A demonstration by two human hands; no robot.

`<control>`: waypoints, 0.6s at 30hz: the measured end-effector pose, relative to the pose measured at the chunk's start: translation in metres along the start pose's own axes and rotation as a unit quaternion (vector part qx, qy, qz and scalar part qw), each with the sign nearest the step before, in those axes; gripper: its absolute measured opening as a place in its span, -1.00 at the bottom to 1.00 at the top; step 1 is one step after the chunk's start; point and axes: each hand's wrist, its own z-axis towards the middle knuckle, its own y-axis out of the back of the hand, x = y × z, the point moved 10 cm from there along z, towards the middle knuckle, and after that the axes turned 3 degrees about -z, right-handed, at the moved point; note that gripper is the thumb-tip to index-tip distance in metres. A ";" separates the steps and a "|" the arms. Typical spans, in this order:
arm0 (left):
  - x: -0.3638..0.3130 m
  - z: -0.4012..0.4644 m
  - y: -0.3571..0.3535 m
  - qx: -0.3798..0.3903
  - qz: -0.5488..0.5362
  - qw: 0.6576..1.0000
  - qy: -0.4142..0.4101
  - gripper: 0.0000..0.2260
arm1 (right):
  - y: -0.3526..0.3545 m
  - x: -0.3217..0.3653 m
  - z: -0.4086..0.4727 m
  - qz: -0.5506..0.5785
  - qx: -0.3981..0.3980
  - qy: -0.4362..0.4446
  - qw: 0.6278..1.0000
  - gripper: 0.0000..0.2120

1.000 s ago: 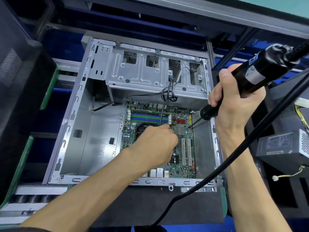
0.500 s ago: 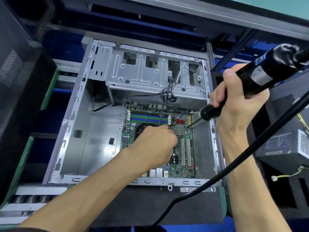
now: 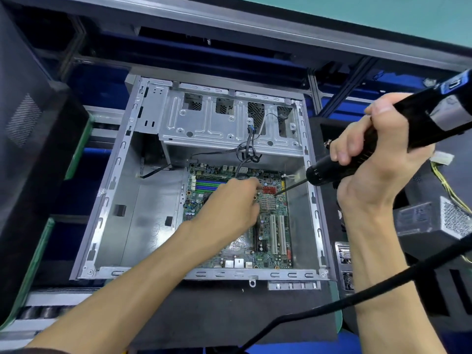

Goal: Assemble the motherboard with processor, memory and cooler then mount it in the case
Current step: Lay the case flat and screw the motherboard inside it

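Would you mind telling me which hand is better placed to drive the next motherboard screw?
Right hand: it already grips the electric screwdriver, bit angled toward the motherboard. The left hand rests on the board.

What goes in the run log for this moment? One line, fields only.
stage: screwing motherboard into case | right hand: grips electric screwdriver, bit on board | left hand: on board, fingertips hidden

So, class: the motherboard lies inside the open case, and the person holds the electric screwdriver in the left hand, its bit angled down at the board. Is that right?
Not quite. The head view shows the electric screwdriver gripped in the right hand, not the left. The left hand rests on the motherboard, which does lie inside the open case, with the bit angled down at the board.
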 end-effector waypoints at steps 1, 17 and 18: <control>0.001 0.004 0.000 -0.008 0.002 1.000 0.005 -0.71 | 0.001 0.004 0.000 0.009 0.000 0.002 1.000 -0.90; -0.025 0.052 -0.032 0.017 0.032 0.998 -0.042 -0.88 | 0.022 0.040 0.000 0.042 -0.025 0.020 0.999 -0.89; -0.025 0.052 -0.033 0.015 0.025 0.998 -0.049 -0.89 | 0.024 0.041 0.001 0.043 -0.027 0.021 0.999 -0.89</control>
